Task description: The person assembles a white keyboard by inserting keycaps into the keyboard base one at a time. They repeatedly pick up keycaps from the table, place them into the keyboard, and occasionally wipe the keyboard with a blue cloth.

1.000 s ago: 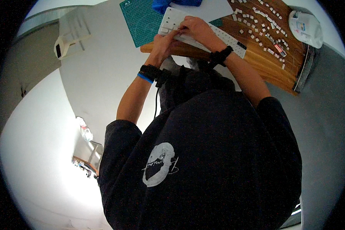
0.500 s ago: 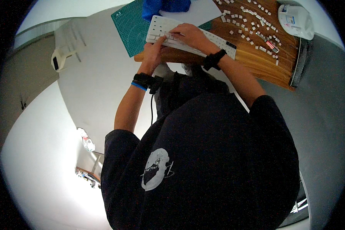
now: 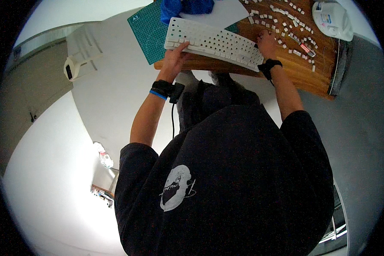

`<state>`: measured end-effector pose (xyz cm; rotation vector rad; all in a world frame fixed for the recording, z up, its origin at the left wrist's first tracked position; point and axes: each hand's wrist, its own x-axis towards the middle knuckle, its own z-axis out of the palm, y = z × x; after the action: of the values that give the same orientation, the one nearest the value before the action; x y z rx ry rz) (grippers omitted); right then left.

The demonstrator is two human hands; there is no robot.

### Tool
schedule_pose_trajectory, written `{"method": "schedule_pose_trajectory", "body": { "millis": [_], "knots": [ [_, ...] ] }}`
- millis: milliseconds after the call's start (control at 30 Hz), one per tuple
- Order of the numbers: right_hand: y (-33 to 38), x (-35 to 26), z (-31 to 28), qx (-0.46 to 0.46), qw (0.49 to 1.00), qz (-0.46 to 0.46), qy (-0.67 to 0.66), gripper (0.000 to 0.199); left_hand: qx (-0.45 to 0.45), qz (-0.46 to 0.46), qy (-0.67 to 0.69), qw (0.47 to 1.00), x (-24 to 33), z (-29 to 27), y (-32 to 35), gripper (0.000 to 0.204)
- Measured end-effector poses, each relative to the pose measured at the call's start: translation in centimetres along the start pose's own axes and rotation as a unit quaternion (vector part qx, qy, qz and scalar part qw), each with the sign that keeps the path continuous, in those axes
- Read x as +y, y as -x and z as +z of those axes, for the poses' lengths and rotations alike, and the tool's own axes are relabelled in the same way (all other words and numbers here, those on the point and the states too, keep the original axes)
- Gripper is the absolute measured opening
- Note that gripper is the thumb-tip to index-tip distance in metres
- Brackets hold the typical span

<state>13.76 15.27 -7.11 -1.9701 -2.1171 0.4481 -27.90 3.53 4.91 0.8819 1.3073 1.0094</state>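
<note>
Both hands grip: your left hand (image 3: 175, 59) and right hand (image 3: 266, 42) clasp the keyboard (image 3: 213, 42); tilting risks scattering the loose keycaps (image 3: 286, 21).

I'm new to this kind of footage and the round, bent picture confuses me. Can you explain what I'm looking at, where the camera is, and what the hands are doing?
There is no machine here: a person works with two bare hands. The camera sits on the person's head and looks down, so you see the dark shirt, both forearms and the desk beyond. Its very wide lens bends straight edges and rounds the picture.

The left hand grips the left end of a white keyboard. The right hand is at its right end; whether it grips it I cannot tell. Both wrists wear dark bands.

The keyboard lies on a wooden table. Many small loose keycaps are scattered on the wood. A green cutting mat, a blue cloth and a white rounded object lie nearby.
</note>
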Motion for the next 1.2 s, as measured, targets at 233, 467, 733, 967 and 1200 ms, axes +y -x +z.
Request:
{"method": "schedule_pose_trajectory", "body": {
  "millis": [233,467,733,967,1200],
  "knots": [
    [-0.9,0.8,2.1,0.052,0.991,-0.082,-0.09,0.034,-0.016,-0.025,0.046,0.999,-3.6,-0.4,-1.5,0.037],
    [-1.6,-12.2,-7.5,-0.146,0.947,-0.08,-0.276,0.036,0.033,-0.123,0.188,0.974,1.4,2.5,-0.5,0.044],
    [-1.0,-17.5,-10.7,-0.263,0.82,-0.063,-0.505,0.029,0.034,-0.132,0.15,0.979,2.1,2.6,-0.5,0.042],
    [-0.9,-18.5,-11.2,-0.276,0.795,-0.058,-0.537,0.03,0.061,-0.211,0.271,0.937,1.4,2.6,-1.5,0.035],
    [-1.3,-18.8,-11.1,-0.264,0.814,-0.067,-0.514,0.035,0.074,-0.281,0.238,0.927,-2.4,0.3,-2.6,0.034]
  ]
}}
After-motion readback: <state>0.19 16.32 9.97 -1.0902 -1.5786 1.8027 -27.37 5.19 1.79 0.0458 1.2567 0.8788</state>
